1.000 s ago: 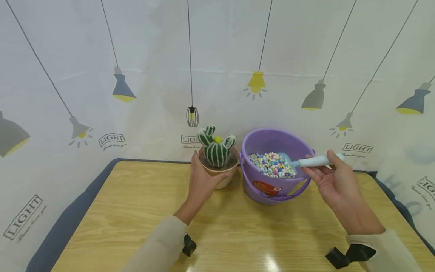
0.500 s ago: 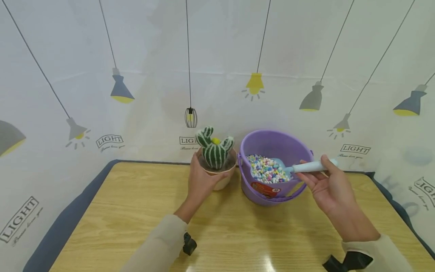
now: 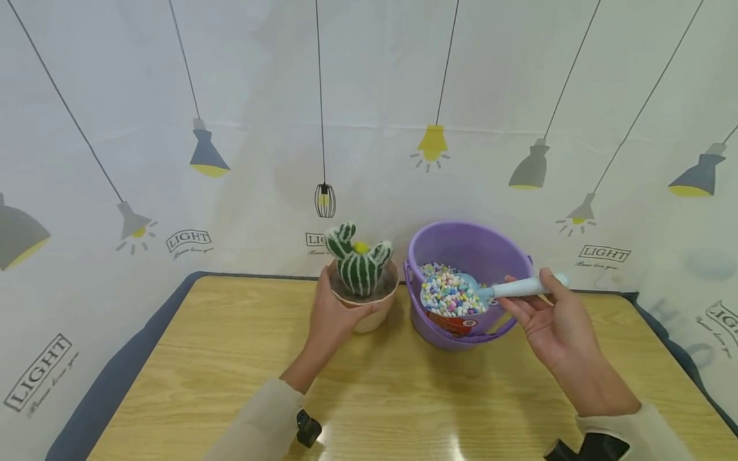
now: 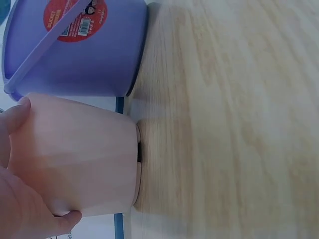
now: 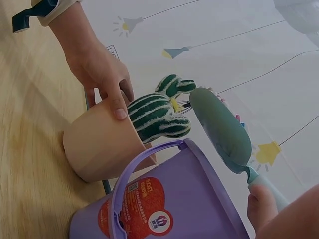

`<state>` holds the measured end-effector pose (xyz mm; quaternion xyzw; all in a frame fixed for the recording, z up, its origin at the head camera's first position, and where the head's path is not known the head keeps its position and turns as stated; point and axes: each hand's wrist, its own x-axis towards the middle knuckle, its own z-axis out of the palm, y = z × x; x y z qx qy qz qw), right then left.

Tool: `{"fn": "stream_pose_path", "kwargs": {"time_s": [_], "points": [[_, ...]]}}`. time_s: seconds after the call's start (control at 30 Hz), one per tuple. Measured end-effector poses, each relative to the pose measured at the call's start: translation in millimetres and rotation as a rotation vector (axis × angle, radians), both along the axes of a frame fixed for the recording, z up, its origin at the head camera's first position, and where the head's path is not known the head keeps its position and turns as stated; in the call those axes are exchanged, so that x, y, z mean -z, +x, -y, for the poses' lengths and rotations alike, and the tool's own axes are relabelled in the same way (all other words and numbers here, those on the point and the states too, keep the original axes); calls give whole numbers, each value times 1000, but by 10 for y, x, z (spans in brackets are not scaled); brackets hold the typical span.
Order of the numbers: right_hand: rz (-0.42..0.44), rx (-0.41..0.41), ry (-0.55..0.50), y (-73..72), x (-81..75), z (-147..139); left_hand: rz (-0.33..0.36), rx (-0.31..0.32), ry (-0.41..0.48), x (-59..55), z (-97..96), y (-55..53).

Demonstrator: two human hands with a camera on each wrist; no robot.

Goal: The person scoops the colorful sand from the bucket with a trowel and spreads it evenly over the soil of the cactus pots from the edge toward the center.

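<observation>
My left hand [image 3: 331,320] grips the side of a peach plant pot [image 3: 371,319], its thumb along the front near the rim. A knitted green cactus [image 3: 361,274] with white stripes and a yellow top stands in the pot. In the left wrist view the pot [image 4: 79,154] has its base at the tabletop. My right hand [image 3: 562,333] holds a light-blue scoop [image 3: 519,287] by its handle. Colourful small beads [image 3: 452,293] heap on the scoop, which is raised over the front rim of the purple bucket [image 3: 490,243]. Part of the bucket's inside is hidden behind the scoop.
Both pot and bucket stand near the back edge of the wooden table [image 3: 230,358]. Behind them hangs a pale cloth [image 3: 259,160] printed with lamps. The bucket's handle [image 4: 47,42] hangs down across its front, beside a red label [image 5: 137,206].
The loaded scoop has moved up and left from inside the bucket to its front rim. My left hand has shifted the pot slightly left and towards me.
</observation>
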<state>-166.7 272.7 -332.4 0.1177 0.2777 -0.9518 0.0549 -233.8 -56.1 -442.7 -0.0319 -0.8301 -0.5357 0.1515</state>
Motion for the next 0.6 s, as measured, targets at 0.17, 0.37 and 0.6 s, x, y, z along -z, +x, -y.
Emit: {"fn": "stream_pose_path", "kwargs": {"time_s": [0.17,0.37,0.6], "points": [[14,10,-15,21,28,39,24,24,3,-12,59,102],[8,21,-20,53,63,102,35,65,28,-12,138,215],[16,37,-4,106,80,176,86,79,-5,-10,214,341]]}}
